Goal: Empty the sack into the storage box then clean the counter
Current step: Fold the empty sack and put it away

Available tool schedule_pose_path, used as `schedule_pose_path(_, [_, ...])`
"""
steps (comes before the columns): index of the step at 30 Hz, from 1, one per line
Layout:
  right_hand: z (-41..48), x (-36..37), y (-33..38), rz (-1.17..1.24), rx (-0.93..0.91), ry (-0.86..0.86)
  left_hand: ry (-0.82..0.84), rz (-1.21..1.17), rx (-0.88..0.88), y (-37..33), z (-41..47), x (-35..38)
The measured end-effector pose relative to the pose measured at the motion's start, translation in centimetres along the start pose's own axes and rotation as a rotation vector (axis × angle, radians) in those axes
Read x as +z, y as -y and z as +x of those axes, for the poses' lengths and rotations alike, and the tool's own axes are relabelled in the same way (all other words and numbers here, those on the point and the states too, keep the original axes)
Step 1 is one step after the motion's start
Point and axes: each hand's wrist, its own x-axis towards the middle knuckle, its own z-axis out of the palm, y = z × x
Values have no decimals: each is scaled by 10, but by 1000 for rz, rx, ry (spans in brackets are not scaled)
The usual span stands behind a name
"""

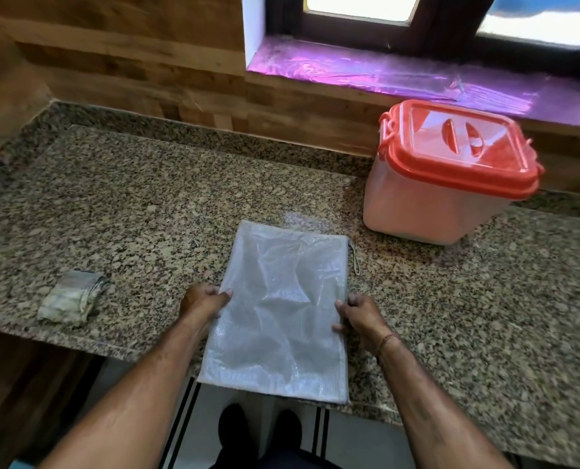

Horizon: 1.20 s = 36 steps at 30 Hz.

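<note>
Gripping the flat sack [281, 309] by its side edges, left hand [204, 301] and right hand [359, 316] hold it on the counter [146, 204]. It looks emptied. The lidded storage box [427, 204] stands beyond and right of the sack, the cloth [70, 297] lies to its left, and wiping seems to remain.

Wood panelling [112, 55] of warm brown boards covered the back wall. To its right a dark-framed window [444, 22] sat in a recess with a white side wall [253, 28], and its panes were too bright to show any detail. The window sill [366, 72] below it lay under a wrinkled, glossy purple film. At the bottom edge was a pale floor [359, 441] marked with dark stripes, and a pair of dark shoes [236, 428] stood on it.
</note>
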Motion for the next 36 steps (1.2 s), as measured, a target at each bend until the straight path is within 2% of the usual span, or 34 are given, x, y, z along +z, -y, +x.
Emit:
schedule_pose_path(7, [-5, -13, 30, 274, 45, -11, 70, -347, -69, -34, -18, -11])
schedule_pose_path(10, [-12, -16, 70, 368, -78, 18, 91, -407, 60, -69, -32, -26])
schedule_pose_path(15, [-27, -12, 112, 483, -258, 4, -49, -491, 246, -105, -45, -41])
schedule_pose_path(19, [-26, -16, 81, 355, -236, 12, -47, -359, 222, -64, -54, -35])
schedule_pose_path(22, [-23, -11, 45, 227, -164, -26, 49, -225, 73, -13, -52, -28])
schedule_pose_path(25, [-15, -5, 11, 61, -102, -85, 90, -228, -48, 16, -56, -20])
schedule_pose_path(30, [-11, -5, -8, -47, -84, -91, -32, -36, -41, 24, -49, -13])
schedule_pose_path(36, [-12, -1, -11, -84, -24, -196, -50, 298, 10, 29, -51, -6])
